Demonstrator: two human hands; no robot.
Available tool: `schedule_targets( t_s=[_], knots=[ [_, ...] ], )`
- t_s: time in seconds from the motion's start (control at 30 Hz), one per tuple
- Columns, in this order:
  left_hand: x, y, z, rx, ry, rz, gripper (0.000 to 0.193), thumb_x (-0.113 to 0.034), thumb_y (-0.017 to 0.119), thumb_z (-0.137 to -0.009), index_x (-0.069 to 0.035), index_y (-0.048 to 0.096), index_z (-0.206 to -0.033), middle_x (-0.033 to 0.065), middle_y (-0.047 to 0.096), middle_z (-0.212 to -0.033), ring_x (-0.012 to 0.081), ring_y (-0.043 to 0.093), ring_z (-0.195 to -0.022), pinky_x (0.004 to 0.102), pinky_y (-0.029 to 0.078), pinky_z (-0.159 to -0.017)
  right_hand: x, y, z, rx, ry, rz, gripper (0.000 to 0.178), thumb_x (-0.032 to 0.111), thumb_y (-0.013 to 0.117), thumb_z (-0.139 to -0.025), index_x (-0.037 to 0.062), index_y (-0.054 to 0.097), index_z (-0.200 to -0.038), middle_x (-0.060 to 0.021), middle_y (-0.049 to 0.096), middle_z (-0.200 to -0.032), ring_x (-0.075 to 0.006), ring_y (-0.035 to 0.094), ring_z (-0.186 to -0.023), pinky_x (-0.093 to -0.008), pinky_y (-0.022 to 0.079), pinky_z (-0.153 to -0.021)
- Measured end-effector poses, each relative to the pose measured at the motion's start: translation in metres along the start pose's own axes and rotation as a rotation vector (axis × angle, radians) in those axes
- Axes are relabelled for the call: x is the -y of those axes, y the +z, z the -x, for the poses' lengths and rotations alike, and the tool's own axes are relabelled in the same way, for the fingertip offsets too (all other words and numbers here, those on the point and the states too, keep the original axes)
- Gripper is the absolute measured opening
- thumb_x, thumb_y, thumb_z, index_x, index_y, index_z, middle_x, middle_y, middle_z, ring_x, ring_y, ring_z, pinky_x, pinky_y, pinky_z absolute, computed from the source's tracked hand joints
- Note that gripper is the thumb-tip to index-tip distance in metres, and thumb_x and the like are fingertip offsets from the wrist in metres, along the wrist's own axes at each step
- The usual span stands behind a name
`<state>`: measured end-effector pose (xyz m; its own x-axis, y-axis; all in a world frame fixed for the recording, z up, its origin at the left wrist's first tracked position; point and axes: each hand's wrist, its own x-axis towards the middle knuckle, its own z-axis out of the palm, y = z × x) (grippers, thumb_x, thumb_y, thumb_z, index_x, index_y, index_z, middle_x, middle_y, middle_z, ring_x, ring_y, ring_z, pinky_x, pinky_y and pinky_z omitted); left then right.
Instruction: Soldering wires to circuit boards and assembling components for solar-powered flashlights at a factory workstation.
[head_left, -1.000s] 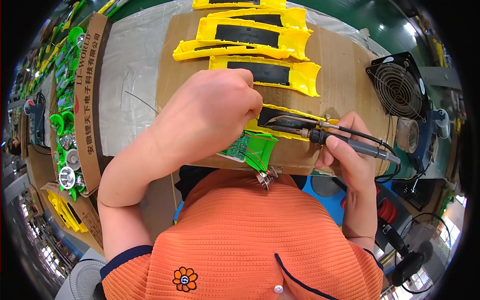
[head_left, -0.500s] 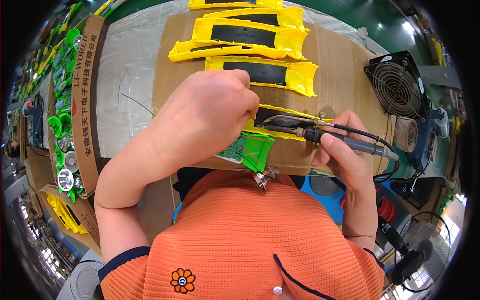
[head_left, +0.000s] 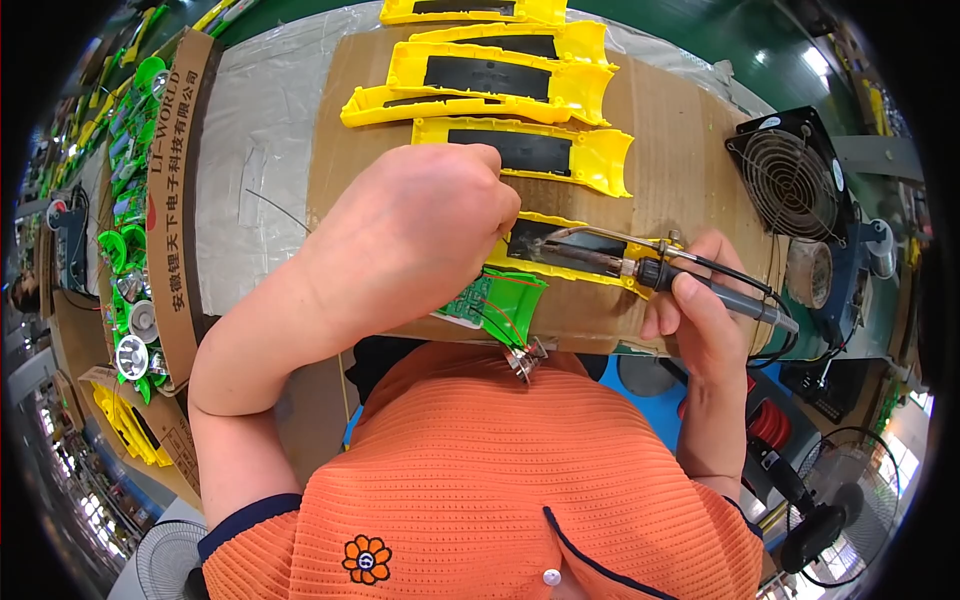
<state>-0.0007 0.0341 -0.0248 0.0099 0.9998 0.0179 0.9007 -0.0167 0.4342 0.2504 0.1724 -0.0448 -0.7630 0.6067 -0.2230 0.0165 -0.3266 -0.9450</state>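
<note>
Brown cardboard (head_left: pixel 690 150) covers the bench over a cloudy, wrinkled plastic sheet (head_left: pixel 260 130), with a box (head_left: pixel 175 200) of green parts at left and a black fan (head_left: pixel 790 180) at right.

The person's right hand (head_left: pixel 712 325) is clamped around the handle of a soldering iron (head_left: pixel 655 274), whose blurred tip lies over the near yellow shell (head_left: pixel 545 266). The left hand (head_left: pixel 430 215) is curled above that shell's left end with fingertips together; what they pinch, if anything, cannot be told. A thin grey wire (head_left: pixel 275 207) pokes out beside its forearm.

Work seems partway: the circuit board (head_left: pixel 470 300) already sits in a green shell (head_left: pixel 520 292) at the cardboard's near edge, with thin wires running toward a lamp cup (head_left: pixel 525 362). Both shells lie open and unjoined, and any joint under the hand is hidden. Farther back, more yellow shells (head_left: pixel 590 85) lie open too.

These are glossy, ribbed plastic troughs with flared ends, lined with flat, matt black pads; the lamp cup is shiny and round.
</note>
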Motion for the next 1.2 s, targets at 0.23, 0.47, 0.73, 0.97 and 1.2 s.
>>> schedule_targets(
  t_s=[0.23, 0.47, 0.73, 0.97, 1.2],
  knots=[
    [-0.001, -0.003, 0.001, 0.025, 0.019, -0.077, 0.007, -0.010, 0.065, -0.081, -0.007, 0.071, -0.083, 0.0100, 0.059, -0.080, 0.0311, 0.062, -0.079, 0.0414, 0.051, -0.069, -0.008, -0.009, 0.011, -0.063, -0.078, -0.113, 0.018, 0.007, 0.061, -0.092, 0.0015, 0.044, -0.097, -0.0093, 0.054, -0.070, -0.0149, 0.056, -0.056, -0.0335, 0.056, -0.054],
    [-0.008, -0.013, 0.002, 0.080, 0.012, -0.151, 0.006, -0.012, 0.067, -0.081, -0.007, 0.071, -0.084, 0.0084, 0.058, -0.083, 0.0284, 0.062, -0.082, 0.0398, 0.051, -0.070, -0.009, -0.001, 0.015, -0.130, -0.130, -0.069, 0.023, 0.014, 0.063, -0.092, 0.0032, 0.045, -0.101, -0.0050, 0.051, -0.066, -0.0128, 0.053, -0.050, -0.0287, 0.052, -0.049],
    [-0.020, -0.020, 0.012, -0.131, 0.144, -0.073, 0.009, -0.010, 0.073, -0.077, -0.007, 0.068, -0.084, 0.0053, 0.059, -0.093, 0.0272, 0.059, -0.100, 0.0399, 0.048, -0.086, -0.010, -0.002, 0.017, -0.122, -0.132, -0.146, 0.017, 0.008, 0.060, -0.093, 0.0018, 0.045, -0.100, -0.0082, 0.054, -0.067, -0.0148, 0.054, -0.054, -0.0317, 0.053, -0.053],
    [-0.025, 0.007, 0.028, -0.195, 0.104, -0.025, 0.010, -0.010, 0.071, -0.077, -0.006, 0.065, -0.084, 0.0058, 0.063, -0.092, 0.0250, 0.060, -0.100, 0.0392, 0.045, -0.089, -0.018, 0.016, 0.018, -0.198, -0.072, -0.313, 0.013, 0.015, 0.055, -0.097, 0.0078, 0.044, -0.097, -0.0028, 0.048, -0.062, -0.0150, 0.052, -0.053, -0.0376, 0.048, -0.086],
    [-0.034, 0.026, 0.018, -0.341, 0.042, 0.073, 0.007, -0.009, 0.068, -0.083, -0.006, 0.066, -0.089, 0.0057, 0.064, -0.088, 0.0250, 0.062, -0.094, 0.0385, 0.045, -0.087, -0.025, 0.038, 0.014, -0.159, -0.104, -0.415, 0.012, 0.021, 0.052, -0.099, 0.0116, 0.045, -0.099, 0.0020, 0.041, -0.056, -0.0135, 0.049, -0.051, -0.0466, 0.041, -0.109]
  ],
)
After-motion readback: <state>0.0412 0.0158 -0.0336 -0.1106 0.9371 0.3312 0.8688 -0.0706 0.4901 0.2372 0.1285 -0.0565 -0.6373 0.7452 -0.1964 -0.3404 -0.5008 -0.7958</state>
